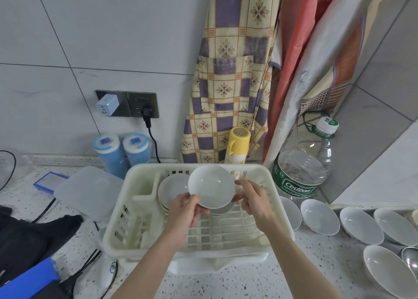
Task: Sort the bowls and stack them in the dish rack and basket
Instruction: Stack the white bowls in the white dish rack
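A white bowl (pixel 211 187) is held tilted over the cream plastic dish rack (pixel 126 228). My left hand (pixel 184 210) grips its lower left rim with thumb and fingers. My right hand (pixel 252 199) pinches its right rim. Behind it, a few white bowls (pixel 173 185) stand stacked on edge in the rack's back left, and another bowl (pixel 222 209) lies partly hidden under the held one. Several more white bowls (pixel 320 216) sit on the speckled counter to the right of the rack.
A large water bottle (pixel 303 163) stands behind the rack's right corner, a yellow spray can (pixel 238 145) and two blue canisters (pixel 108 151) along the wall. A clear lidded box (pixel 88 189), cables and a black bag (pixel 27 237) lie left. Aprons hang on the wall.
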